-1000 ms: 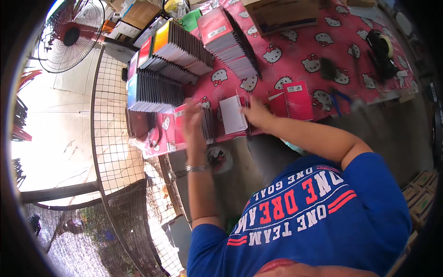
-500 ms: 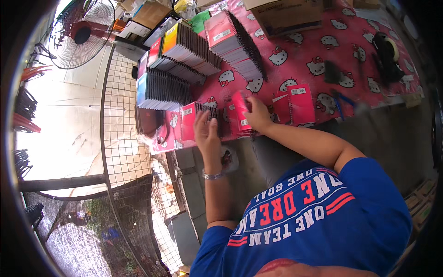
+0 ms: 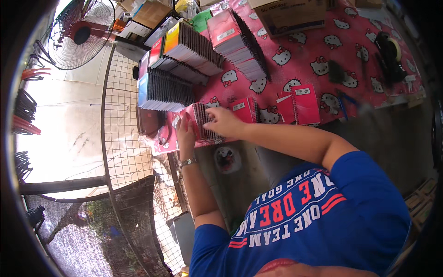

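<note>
Both hands, left hand [image 3: 186, 134] and right hand [image 3: 220, 123], now clamp fingers on the spiral notebooks [image 3: 206, 123], shifted slightly leftward.

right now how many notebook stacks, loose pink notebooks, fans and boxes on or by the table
notebook stacks: 4
loose pink notebooks: 3
fans: 1
cardboard boxes: 1
total: 9
Both hands, left and right, hold a small upright batch, not counted.

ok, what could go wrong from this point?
1. The small stack of spiral notebooks sits near the table edge; both the left hand and the right hand press on it, so it might slide off.
2. The tall leaning stack behind could topple if bumped.
</note>
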`<control>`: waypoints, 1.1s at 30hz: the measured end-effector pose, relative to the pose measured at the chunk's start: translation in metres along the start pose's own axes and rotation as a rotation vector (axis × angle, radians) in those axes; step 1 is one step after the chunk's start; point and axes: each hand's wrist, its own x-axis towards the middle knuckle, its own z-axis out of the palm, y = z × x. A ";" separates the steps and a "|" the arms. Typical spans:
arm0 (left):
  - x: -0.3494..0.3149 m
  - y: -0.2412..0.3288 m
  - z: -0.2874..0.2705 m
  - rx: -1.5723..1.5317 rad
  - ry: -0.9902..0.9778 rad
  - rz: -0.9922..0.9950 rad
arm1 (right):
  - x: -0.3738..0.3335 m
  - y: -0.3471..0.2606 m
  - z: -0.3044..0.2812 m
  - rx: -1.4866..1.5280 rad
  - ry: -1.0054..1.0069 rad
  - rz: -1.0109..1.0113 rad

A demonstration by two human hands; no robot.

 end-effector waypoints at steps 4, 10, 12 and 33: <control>0.004 0.021 -0.003 0.069 -0.023 -0.037 | -0.026 0.065 -0.053 -0.067 0.290 0.119; 0.000 0.042 -0.016 0.127 -0.093 -0.019 | -0.064 0.094 -0.059 -0.084 0.258 0.538; -0.003 0.049 -0.011 0.237 0.014 0.124 | -0.060 0.099 -0.054 -0.041 0.265 0.539; -0.063 0.236 0.062 -1.433 -0.268 -0.180 | -0.094 0.008 -0.156 0.132 0.304 -0.200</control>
